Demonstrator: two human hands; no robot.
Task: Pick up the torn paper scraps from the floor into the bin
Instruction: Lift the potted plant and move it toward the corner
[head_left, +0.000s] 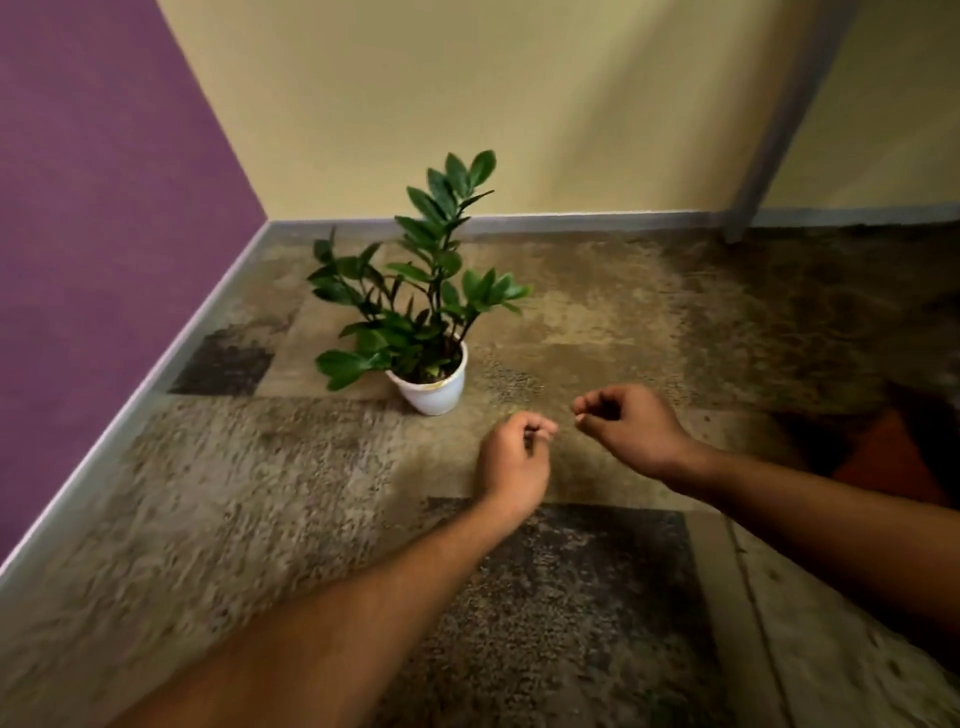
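Note:
Both of my arms reach forward over a patterned brown and grey carpet (218, 493). My left hand (511, 457) hovers above the carpet with its fingers curled in, and nothing shows in it. My right hand (631, 426) is just to its right, fingers loosely curled toward the thumb, also with nothing visible in it. The two hands are a short gap apart. No paper scraps and no bin appear in the head view. The picture is blurred.
A green leafy plant in a white pot (434, 389) stands on the carpet just beyond my left hand. A purple wall (93, 208) runs along the left, a yellow wall (519, 104) at the back. A grey leg (779, 130) stands far right. An orange thing (883, 457) lies right.

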